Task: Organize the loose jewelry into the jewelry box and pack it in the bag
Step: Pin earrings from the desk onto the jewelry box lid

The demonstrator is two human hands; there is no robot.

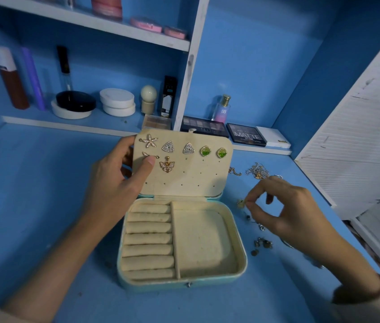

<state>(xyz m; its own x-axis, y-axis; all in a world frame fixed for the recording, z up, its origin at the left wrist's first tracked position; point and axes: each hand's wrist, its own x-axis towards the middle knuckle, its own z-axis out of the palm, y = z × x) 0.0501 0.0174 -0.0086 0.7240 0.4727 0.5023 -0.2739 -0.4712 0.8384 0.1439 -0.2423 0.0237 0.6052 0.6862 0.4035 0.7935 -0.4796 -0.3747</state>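
The pale green jewelry box (240,266) lies open in the middle of the blue table, with ring rolls on the left and one bare compartment on the right. Its upright lid panel (203,180) carries several earrings: a starfish (150,141), two triangles, two green stones and a gold butterfly (167,165). My left hand (116,176) grips the lid's left edge, thumb lying over a small earring there. My right hand (287,206) pinches a small gold piece (240,203) just right of the box. No bag is in view.
Loose chains and earrings (257,173) lie right of the box, with several small pieces (262,244) nearer me. Makeup palettes (246,135) and a perfume bottle (221,108) sit behind. Shelves at the back left hold cosmetics. A white louvered door (356,145) stands at the right.
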